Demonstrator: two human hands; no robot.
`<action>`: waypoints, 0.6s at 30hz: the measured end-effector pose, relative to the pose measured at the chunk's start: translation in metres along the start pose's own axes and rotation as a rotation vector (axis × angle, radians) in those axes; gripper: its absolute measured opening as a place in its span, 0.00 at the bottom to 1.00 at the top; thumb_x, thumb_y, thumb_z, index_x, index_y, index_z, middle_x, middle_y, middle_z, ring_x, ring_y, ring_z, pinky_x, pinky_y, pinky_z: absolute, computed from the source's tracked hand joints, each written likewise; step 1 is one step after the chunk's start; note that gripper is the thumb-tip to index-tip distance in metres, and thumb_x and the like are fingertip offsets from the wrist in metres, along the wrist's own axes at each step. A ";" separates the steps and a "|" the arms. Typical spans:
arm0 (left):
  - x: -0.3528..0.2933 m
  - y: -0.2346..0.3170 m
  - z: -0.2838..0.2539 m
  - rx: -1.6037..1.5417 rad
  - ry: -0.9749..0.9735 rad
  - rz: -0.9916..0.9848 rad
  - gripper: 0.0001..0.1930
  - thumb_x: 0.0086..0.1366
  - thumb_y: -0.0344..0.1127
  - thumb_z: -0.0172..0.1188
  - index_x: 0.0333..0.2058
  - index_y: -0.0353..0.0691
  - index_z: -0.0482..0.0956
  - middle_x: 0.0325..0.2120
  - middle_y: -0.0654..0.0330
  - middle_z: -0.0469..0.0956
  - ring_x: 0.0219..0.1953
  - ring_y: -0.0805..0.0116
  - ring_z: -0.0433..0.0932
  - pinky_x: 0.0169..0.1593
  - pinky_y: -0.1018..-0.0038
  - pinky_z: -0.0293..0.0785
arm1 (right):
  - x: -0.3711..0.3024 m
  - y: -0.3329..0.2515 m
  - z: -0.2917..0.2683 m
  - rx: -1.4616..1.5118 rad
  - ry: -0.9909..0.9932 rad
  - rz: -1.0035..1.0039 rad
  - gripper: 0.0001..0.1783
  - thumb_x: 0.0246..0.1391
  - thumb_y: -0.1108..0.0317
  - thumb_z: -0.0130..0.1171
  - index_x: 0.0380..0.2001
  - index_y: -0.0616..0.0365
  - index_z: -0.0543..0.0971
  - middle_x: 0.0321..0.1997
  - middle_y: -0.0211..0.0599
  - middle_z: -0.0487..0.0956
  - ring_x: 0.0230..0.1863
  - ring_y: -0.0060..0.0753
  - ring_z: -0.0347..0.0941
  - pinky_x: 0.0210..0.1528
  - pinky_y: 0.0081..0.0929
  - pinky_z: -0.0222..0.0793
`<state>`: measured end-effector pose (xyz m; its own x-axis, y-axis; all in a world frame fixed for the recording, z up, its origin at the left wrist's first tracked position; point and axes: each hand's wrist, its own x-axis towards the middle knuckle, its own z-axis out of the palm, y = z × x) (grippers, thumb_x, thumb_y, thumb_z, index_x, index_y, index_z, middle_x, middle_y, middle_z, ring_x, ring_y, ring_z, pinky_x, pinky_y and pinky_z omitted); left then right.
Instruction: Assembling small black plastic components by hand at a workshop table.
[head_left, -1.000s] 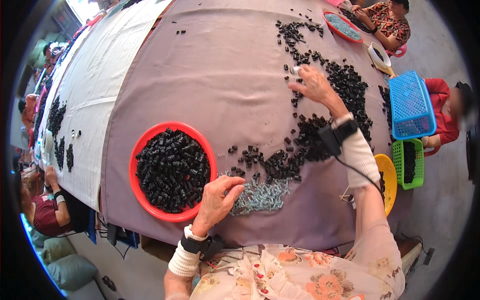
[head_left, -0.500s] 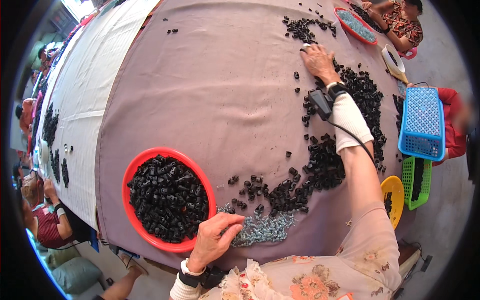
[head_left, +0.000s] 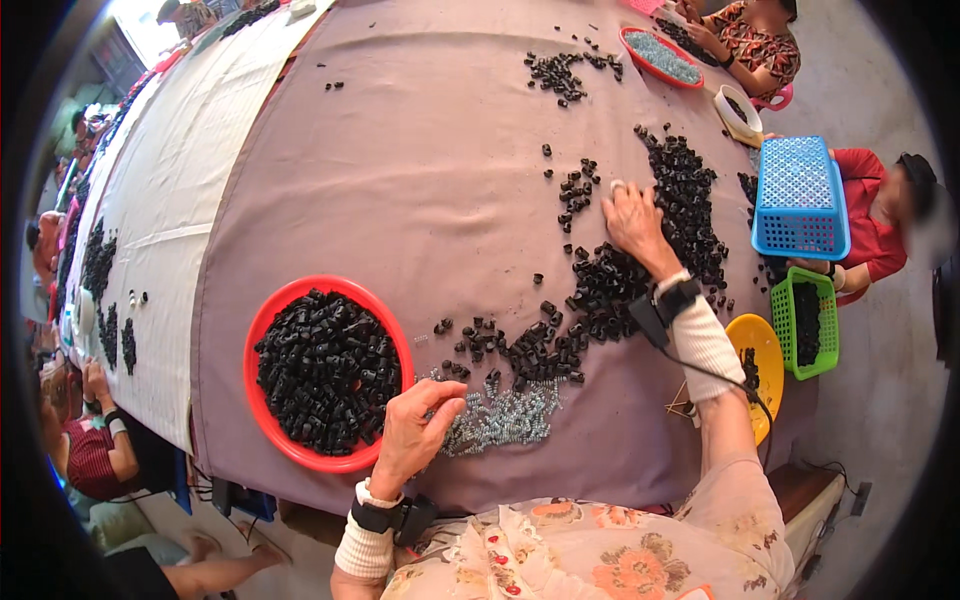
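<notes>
A: Entry one: right hand (head_left: pixel 637 228). State of grip?

B: Released. Fingers parted and bent downward, nothing seen grasped; undersides hidden. Location: left side of a long strip of small black pieces (head_left: pixel 690 205), just beyond a dense heap (head_left: pixel 612 290) of the same.

A: Entry two: left hand (head_left: pixel 415 430).

B: Thumb and forefinger close together, at the left end of a spread of pale metal springs (head_left: pixel 510 415). Whether that grip holds a spring: cannot tell.

A: Remaining stock?

B: Further black pieces piled in a red basin (head_left: pixel 252 370), left of the left hand. Loose strays (head_left: pixel 578 190) on the cloth-covered worktop (head_left: pixel 400 180), left of the right hand.

A: Handling note, step in hand: apparently raking loose pieces together.

B: Recommended: fingers low and spread, short strokes, strays collected from their outer side. Caution: a hard sweep would probably scatter pieces or push them among the springs, which lie close against the nearest black ones. Cloth creases may catch stragglers; lift those singly.
</notes>
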<state>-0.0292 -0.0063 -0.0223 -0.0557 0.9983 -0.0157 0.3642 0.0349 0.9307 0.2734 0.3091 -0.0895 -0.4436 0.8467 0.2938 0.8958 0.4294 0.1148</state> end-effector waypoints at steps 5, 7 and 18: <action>-0.006 -0.007 -0.004 -0.062 0.025 -0.007 0.07 0.59 0.26 0.60 0.36 0.33 0.81 0.24 0.62 0.77 0.26 0.78 0.73 0.31 0.82 0.68 | -0.042 -0.044 -0.049 0.210 -0.150 -0.120 0.16 0.57 0.58 0.53 0.38 0.61 0.74 0.36 0.50 0.73 0.38 0.55 0.69 0.43 0.44 0.68; -0.006 -0.007 -0.006 -0.078 0.022 -0.017 0.07 0.59 0.26 0.60 0.36 0.33 0.81 0.24 0.63 0.77 0.26 0.79 0.73 0.31 0.82 0.68 | -0.034 -0.052 -0.073 0.276 -0.228 -0.167 0.17 0.56 0.57 0.55 0.38 0.61 0.73 0.34 0.49 0.74 0.37 0.53 0.70 0.42 0.42 0.68; -0.007 -0.008 -0.002 -0.095 0.000 -0.047 0.07 0.59 0.23 0.59 0.37 0.31 0.80 0.26 0.62 0.77 0.30 0.79 0.75 0.33 0.83 0.70 | 0.103 -0.093 -0.006 0.125 -0.131 -0.218 0.25 0.57 0.48 0.52 0.50 0.53 0.72 0.55 0.36 0.70 0.58 0.45 0.64 0.55 0.61 0.56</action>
<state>-0.0336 -0.0132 -0.0289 -0.0710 0.9957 -0.0599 0.2714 0.0771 0.9594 0.1443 0.3540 -0.0639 -0.6327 0.7599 0.1487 0.7718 0.6345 0.0414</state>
